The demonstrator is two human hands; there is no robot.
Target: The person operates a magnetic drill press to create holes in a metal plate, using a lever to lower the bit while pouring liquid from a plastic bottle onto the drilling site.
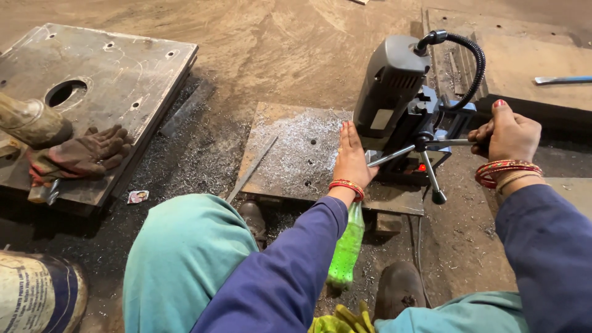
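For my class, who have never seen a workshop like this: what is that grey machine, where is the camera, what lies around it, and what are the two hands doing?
The camera sits on the person's head and looks down at their own arms. The grey machine is a portable drill press standing on a steel plate strewn with metal shavings. The left hand lies flat on the plate against the machine's side. The right hand grips a feed handle of the machine. A green plastic bottle sits below the left wrist. Work gloves lie on another plate with holes, to the left.

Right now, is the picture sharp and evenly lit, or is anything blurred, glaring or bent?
Head view: soft, even light and faint shadows; metal shavings on the steel plate glint brightly; left hand, right hand and drill look sharp; edges bow slightly from the wide lens.
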